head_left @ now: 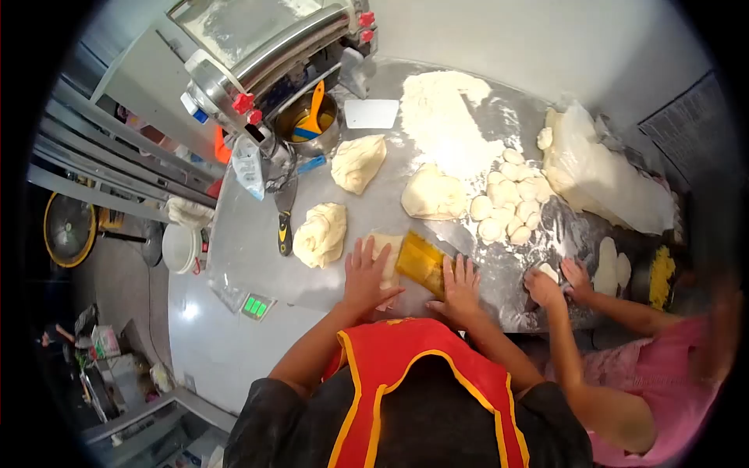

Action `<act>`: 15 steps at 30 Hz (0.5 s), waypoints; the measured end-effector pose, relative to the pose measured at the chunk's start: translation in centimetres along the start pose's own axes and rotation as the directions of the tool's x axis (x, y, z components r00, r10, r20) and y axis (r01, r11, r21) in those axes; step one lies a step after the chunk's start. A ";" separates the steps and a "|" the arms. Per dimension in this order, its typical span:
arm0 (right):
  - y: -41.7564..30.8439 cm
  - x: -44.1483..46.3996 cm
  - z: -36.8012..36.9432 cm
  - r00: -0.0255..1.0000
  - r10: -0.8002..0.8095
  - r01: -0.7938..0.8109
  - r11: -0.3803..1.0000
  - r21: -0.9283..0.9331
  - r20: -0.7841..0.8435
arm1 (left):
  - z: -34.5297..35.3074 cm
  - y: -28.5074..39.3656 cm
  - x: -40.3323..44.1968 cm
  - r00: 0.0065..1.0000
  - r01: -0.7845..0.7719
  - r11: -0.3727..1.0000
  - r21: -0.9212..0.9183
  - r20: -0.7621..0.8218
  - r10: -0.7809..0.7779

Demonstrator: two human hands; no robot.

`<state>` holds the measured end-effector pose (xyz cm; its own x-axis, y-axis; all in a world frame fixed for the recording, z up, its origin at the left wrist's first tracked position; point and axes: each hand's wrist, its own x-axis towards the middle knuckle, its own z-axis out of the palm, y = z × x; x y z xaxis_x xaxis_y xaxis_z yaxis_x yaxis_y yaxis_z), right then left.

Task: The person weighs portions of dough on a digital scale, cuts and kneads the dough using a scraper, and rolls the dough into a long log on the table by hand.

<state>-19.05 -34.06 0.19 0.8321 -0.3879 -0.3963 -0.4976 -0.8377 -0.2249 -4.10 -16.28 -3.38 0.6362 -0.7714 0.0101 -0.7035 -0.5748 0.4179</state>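
My left hand lies with its fingers spread on a flattened piece of dough near the table's front edge. A yellow scraper lies between my two hands, over the right side of that dough. My right hand is at the scraper's right end, fingers extended and touching or very near it; whether it grips the scraper is hard to tell. Beyond my hands sit three dough lumps: one at the left, one farther back and one in the middle.
A co-worker's hands press a small dough piece at the right. Dough rounds, spread flour and a bagged dough mass lie beyond. A putty knife, a pot with a brush, a white card and a roller machine are at the left.
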 end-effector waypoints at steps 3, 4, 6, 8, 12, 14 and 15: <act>1.8 0.8 5.0 0.984 -0.019 0.029 0.998 0.053 -0.180 | 1.9 -1.6 -0.4 0.979 -0.122 0.991 -0.049 -0.172 0.112; 1.9 0.6 5.3 0.969 -0.052 0.058 0.998 0.019 -0.241 | 1.9 -1.6 -0.7 0.976 -0.122 0.991 -0.045 -0.186 0.112; 2.0 0.5 6.0 0.953 -0.103 0.092 0.994 -0.053 -0.284 | 2.0 -1.4 -0.4 0.969 -0.127 0.991 -0.042 -0.221 0.115; 2.4 0.7 6.1 0.913 -0.241 0.161 0.954 -0.252 -0.330 | 2.1 -1.4 -0.5 0.964 -0.138 0.989 -0.045 -0.236 0.124; 2.3 0.2 3.8 0.898 -0.085 0.103 0.995 0.018 -0.432 | 1.8 -1.5 -0.4 0.962 -0.152 0.988 -0.038 -0.235 0.139; 1.1 -1.8 -0.8 0.954 0.044 0.031 0.969 0.243 -0.297 | 1.9 -1.5 -0.3 0.962 -0.147 0.988 -0.044 -0.237 0.132; 0.8 -2.3 -2.1 0.953 0.099 -0.007 0.952 0.306 -0.287 | 2.0 -1.5 -0.5 0.964 -0.143 0.989 -0.050 -0.235 0.127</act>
<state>-20.86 -34.65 2.78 0.8138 -0.5628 -0.1448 -0.5545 -0.6773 -0.4836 -3.98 -15.58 -5.81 0.5979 -0.7526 0.2759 -0.7704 -0.4446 0.4569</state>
